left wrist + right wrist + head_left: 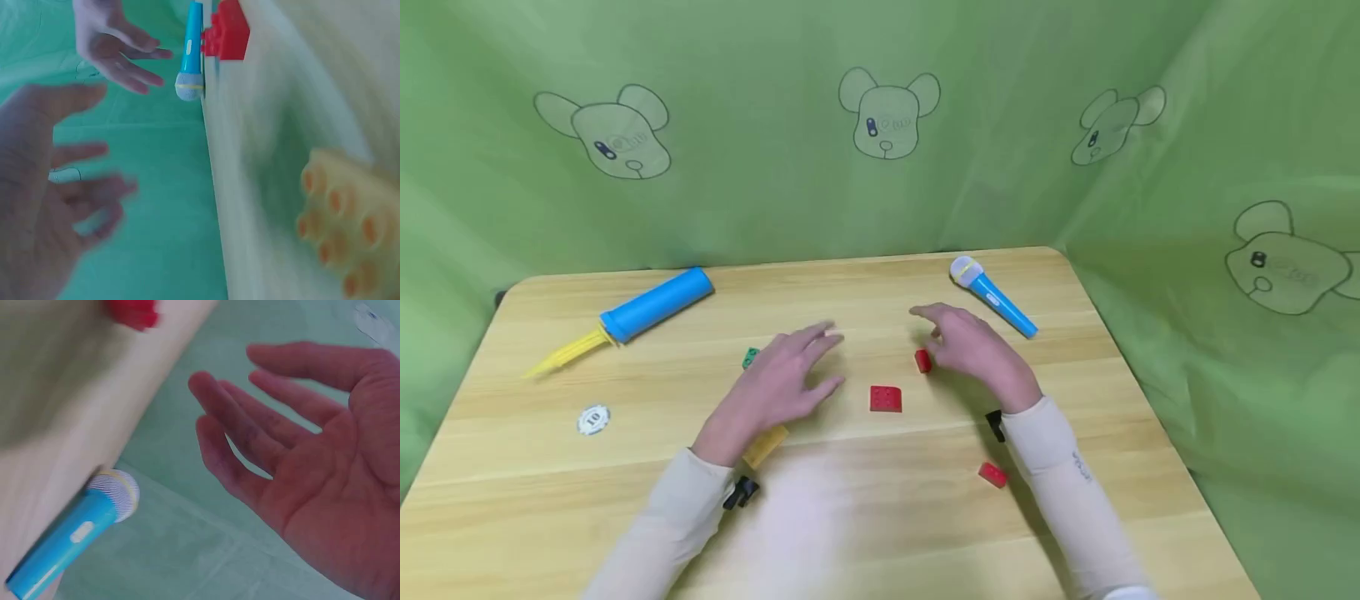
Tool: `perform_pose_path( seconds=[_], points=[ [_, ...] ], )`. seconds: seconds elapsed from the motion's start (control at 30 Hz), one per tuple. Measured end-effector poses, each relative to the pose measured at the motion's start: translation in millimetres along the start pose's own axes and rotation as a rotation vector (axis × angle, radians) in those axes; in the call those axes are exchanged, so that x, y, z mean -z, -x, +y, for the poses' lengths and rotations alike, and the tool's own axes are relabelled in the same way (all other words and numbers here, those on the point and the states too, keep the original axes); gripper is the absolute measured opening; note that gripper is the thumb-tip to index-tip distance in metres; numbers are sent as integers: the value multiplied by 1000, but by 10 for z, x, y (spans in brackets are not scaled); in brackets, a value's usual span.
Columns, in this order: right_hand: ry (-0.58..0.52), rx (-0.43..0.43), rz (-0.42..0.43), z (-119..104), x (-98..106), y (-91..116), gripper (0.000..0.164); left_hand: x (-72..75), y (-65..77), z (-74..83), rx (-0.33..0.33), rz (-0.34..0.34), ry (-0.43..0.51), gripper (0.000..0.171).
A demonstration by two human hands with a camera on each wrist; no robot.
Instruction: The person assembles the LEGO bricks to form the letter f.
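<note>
My left hand (778, 379) is over the table with its fingers spread, holding nothing. Beneath and beside it lie a green toy brick (750, 357), a yellow brick (765, 447) with studs, and a black piece (742, 492) near the cuff. My right hand (966, 342) hovers with loosely bent fingers and an empty palm, as the right wrist view shows. Close to its fingers is a small red brick (922, 361). Between the hands sits a wider red brick (886, 399). Partly hidden by the right cuff is another black piece (995, 425).
A blue toy microphone (994, 297) lies at the back right. At the left are a blue pump (657, 305) with a yellow nozzle and a round chip (593, 419) marked 10. One more red brick (993, 475) lies near the right forearm. Green cloth (1000, 200) hangs behind the table.
</note>
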State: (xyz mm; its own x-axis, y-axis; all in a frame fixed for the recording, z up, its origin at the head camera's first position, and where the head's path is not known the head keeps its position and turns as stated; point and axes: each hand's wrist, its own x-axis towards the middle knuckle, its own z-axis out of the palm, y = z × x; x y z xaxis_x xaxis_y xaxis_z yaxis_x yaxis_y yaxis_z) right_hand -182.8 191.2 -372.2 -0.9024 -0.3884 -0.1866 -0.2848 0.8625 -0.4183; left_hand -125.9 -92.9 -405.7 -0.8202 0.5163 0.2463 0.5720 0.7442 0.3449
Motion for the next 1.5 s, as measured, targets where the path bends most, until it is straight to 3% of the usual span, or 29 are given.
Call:
perform_pose_path(
  seconds=[0.1, 0.17, 0.37, 0.57, 0.77, 0.93, 1.03, 1.27, 1.5],
  points=[
    [20, 6, -50, 57, -71, -28, 59, -20, 34, 21, -130, 112, 34, 29],
    [45, 9, -60, 98, -121, -39, 62, -47, 63, 36, -156, 140, 61, 19],
    [119, 9, -76, 228, -269, -34, 60, -153, 176, 124, -125, 108, 141, 16],
    [132, -3, -62, 327, -366, 24, 36, -274, 223, 276, -108, 31, 268, 15],
    [124, 23, -28, 295, -400, 77, 20, -349, 259, 334, -84, 25, 290, 13],
    [117, 138, 40, 97, -409, 281, 24, -390, 307, 354, -79, 58, 331, 11],
    [121, 228, 63, -94, -475, 444, 27, -418, 348, 360, -50, 58, 307, 10],
    [170, 326, -36, -442, -760, 588, 26, -442, 427, 345, 62, -92, 329, 27],
    [221, 352, -92, -531, -1015, 581, 22, -549, 462, 367, 126, -257, 370, 42]
  ],
)
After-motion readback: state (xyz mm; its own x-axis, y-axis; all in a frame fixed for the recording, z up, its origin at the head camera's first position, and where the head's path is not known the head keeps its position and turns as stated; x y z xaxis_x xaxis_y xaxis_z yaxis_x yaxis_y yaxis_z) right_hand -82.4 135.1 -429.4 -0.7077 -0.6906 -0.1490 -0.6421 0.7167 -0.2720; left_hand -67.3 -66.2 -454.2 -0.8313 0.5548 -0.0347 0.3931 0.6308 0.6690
